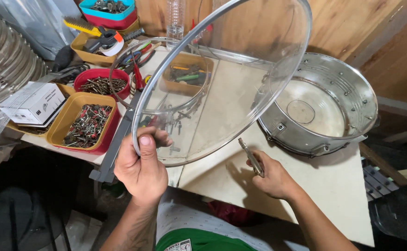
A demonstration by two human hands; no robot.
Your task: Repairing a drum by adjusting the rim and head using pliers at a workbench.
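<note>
We see the left hand [140,169] clenched on the rim of a big round clear plastic drum skin [222,79], tilted above the table [333,186]. The right hand [270,176] grips a small metal tool [251,157] near the table's front edge, beside a shiny metal drum shell [347,100].

pale worktable [333,195]: metal drum shell [322,109], screw trays [85,122].

A pale worktable [333,186] stands against brown wooden plank walls [347,23] in soft daylight.
</note>
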